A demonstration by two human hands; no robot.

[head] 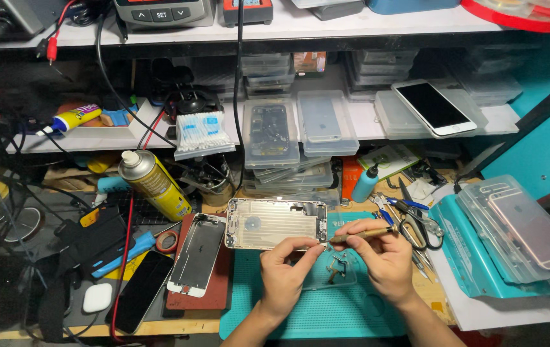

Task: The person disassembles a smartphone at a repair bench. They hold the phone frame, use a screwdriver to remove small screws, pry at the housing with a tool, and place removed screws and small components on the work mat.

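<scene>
- Plainly, the left hand (286,277) pinches the lower right edge of the opened phone housing (275,223), thumb and forefinger closed on its rim, at the centre of the frame just above the teal work mat (316,311).
- The right hand (384,256) is clenched around a brown-handled screwdriver (363,234), its tip pointing left to the housing's right corner, close by the left fingertips.
- Risk 1: the tip could slip off a small screw, I judge, because the housing is steadied by only 1 pinch at a corner and rests half off the mat; a slip could gouge the bare metal shell or prick the left forefinger.
- Risk 2: any freed screw could roll away. Small loose parts (338,265) lie on a clear sheet between the 2 hands, and a nudge from either wrist would scatter them.
- Risk 3: the detached screen assembly (196,253) lies just left of the housing on a reddish pad (216,292); the housing sliding left would knock against it.
- Risk 4: the yellow spray can (155,184) leans at centre left, near the housing's upper left corner, and red and black cables trail beside it; a tug on them might tip it onto the work.
- The scissors and tweezers (413,225) sit just right of the right hand, where a backward elbow move could sweep them.
</scene>
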